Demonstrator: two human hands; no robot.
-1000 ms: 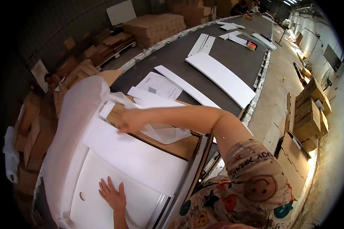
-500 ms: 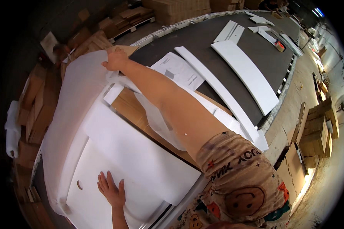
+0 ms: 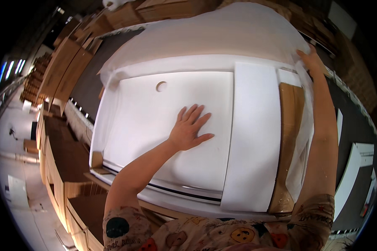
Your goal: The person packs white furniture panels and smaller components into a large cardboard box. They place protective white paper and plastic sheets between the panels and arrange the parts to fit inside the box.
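Note:
In front of me lies a white board [image 3: 134, 100] with a round hole near its far edge. My left hand [image 3: 188, 129] rests flat on it, fingers spread. To its right sits a white foam slab [image 3: 255, 138], and beyond that a strip of brown cardboard [image 3: 290, 146]. A thin translucent foam sheet [image 3: 209, 35] is folded back over the far side and hangs down along the right. At its far right corner my right hand [image 3: 311, 59] grips the sheet's edge; some of its fingers are hidden.
A dark conveyor belt [image 3: 94, 65] runs beneath the package. White curved panels [image 3: 349, 180] lie on it at the right. Stacked cardboard boxes [image 3: 65, 62] stand at the left, with more cartons [image 3: 83, 205] near my left elbow. Further stacks line the far side.
The view has swung round, so the package now lies squarely before me. My left hand stays flat on the board, and my right hand remains at the foam sheet's corner.

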